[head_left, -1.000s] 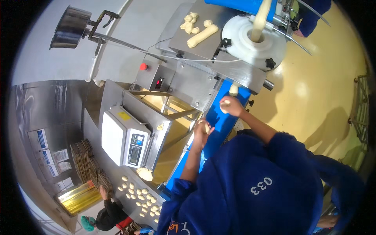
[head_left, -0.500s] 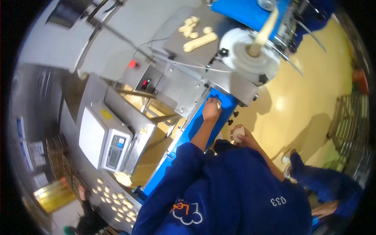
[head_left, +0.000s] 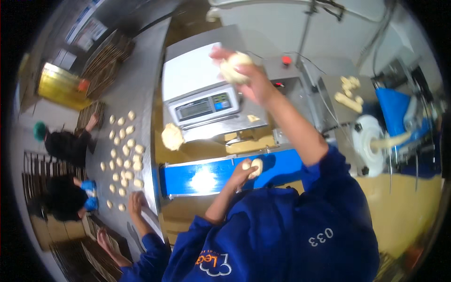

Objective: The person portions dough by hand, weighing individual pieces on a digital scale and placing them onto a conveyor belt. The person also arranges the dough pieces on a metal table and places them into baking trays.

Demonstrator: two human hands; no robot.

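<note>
Up over the scale (head_left: 195, 110), which has a white top and a grey display, my right hand (head_left: 253, 82) is closed round a pale dough ball (head_left: 233, 68). Both are a little blurred. My left hand (head_left: 239, 175) grips dough pieces (head_left: 254, 168), seemingly two side by side, above the blue conveyor belt (head_left: 188, 179). The belt runs across in front of my body. A flat dough lump (head_left: 173, 137) hangs at the near left corner of the scale's stand. Whether my right hand's dough touches the scale I cannot tell.
On the left, a steel table (head_left: 151, 70) bears several dough balls (head_left: 127, 163). Co-workers stand along it, one co-worker's hand (head_left: 136, 203) near its front edge. To the right is a machine with a white disc (head_left: 369, 145); a dough roll (head_left: 348, 102) lies behind it.
My view has swung left toward the scale and table. My right hand has risen from near my body to above the scale with its dough; my left hand now holds dough above the belt.
</note>
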